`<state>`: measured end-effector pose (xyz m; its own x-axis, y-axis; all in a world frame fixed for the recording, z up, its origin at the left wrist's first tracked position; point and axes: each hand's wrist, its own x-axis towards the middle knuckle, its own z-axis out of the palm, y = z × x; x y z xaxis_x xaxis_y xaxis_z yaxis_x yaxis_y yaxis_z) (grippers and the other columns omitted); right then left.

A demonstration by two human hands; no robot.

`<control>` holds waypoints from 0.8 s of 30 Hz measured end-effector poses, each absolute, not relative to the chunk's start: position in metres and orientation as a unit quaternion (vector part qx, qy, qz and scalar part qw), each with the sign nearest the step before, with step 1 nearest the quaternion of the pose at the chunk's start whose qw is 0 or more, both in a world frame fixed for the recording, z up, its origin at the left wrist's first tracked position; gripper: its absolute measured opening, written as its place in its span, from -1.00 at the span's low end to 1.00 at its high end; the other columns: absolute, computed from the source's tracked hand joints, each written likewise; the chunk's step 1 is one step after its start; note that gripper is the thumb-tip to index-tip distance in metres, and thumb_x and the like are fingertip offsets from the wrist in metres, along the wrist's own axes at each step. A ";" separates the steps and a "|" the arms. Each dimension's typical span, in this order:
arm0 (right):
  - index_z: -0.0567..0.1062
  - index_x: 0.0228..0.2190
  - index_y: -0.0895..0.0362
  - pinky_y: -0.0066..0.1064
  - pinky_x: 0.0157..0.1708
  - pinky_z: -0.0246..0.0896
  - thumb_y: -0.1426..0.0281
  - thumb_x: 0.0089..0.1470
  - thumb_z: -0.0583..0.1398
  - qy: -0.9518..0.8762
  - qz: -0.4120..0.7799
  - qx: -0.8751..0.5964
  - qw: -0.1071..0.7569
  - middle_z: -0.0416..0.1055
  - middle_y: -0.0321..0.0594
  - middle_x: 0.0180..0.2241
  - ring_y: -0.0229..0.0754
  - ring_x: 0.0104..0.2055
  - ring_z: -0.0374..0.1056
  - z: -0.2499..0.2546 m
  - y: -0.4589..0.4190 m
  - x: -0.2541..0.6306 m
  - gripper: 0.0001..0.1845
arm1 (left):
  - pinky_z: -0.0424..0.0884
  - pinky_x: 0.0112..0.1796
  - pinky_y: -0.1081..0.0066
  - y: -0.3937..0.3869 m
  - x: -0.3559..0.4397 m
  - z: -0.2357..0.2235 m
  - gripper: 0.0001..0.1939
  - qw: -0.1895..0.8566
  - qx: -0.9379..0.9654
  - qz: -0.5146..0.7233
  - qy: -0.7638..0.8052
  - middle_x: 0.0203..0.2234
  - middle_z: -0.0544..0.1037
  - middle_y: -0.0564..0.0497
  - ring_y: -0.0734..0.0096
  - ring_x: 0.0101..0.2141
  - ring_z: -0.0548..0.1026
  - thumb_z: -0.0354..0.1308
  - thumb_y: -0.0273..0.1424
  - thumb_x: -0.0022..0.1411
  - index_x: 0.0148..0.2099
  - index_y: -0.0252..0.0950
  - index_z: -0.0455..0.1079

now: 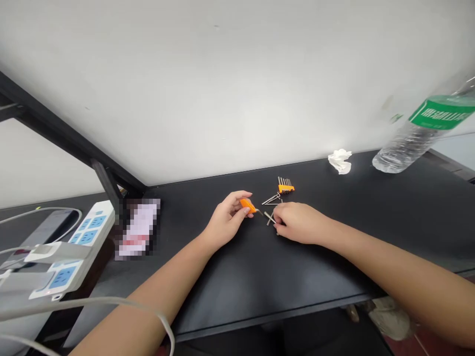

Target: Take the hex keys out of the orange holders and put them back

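My left hand is closed around an orange plastic hex key holder, from which a thin metal key sticks out toward the right. Between the fingertips of my right hand is a hex key, its far end pointing left toward that holder. Loose hex keys lie on the black desk just beyond my right fingers, which partly cover some of them. A second orange holder, with several metal keys standing in a row, rests farther back.
A large clear bottle with a green label and a crumpled white tissue stand at the back right. On the left are a white power strip with plugs and cables, a blurred packet and a black frame post.
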<state>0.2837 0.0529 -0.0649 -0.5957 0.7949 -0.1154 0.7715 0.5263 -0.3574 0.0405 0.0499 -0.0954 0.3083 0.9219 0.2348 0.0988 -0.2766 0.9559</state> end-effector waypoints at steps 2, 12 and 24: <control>0.40 -0.47 0.11 -0.41 -0.43 0.05 0.49 0.06 0.19 -0.870 0.192 -0.453 0.029 0.50 -0.21 -0.36 -0.20 -0.37 0.36 -0.064 0.053 0.284 -0.91 | 0.55 -0.14 0.32 0.051 0.040 -0.095 -0.71 0.468 0.660 0.445 0.385 -0.24 0.58 -0.04 0.40 -0.27 0.60 0.24 -0.36 0.33 0.07 -0.25 0.38; 0.45 -0.45 0.10 -0.41 -0.40 0.14 0.53 0.09 0.19 -0.902 0.254 -0.340 0.083 0.45 -0.27 -0.39 -0.23 -0.40 0.32 -0.058 0.069 0.312 -0.88 | 0.52 -0.22 0.32 0.053 0.036 -0.094 -0.82 0.417 0.689 0.400 0.438 -0.18 0.62 -0.08 0.41 -0.32 0.55 0.16 -0.32 0.37 -0.04 -0.26 0.39; 0.50 -0.31 0.14 -0.38 -0.52 -0.03 0.53 0.13 0.15 -0.902 0.066 -0.427 0.022 0.41 -0.14 -0.18 -0.27 -0.49 0.23 -0.072 0.071 0.301 -0.87 | 0.45 -0.28 0.38 0.051 0.035 -0.090 -0.86 0.340 0.743 0.353 0.455 -0.33 0.60 0.02 0.46 -0.41 0.50 0.07 -0.39 0.39 -0.03 -0.25 0.36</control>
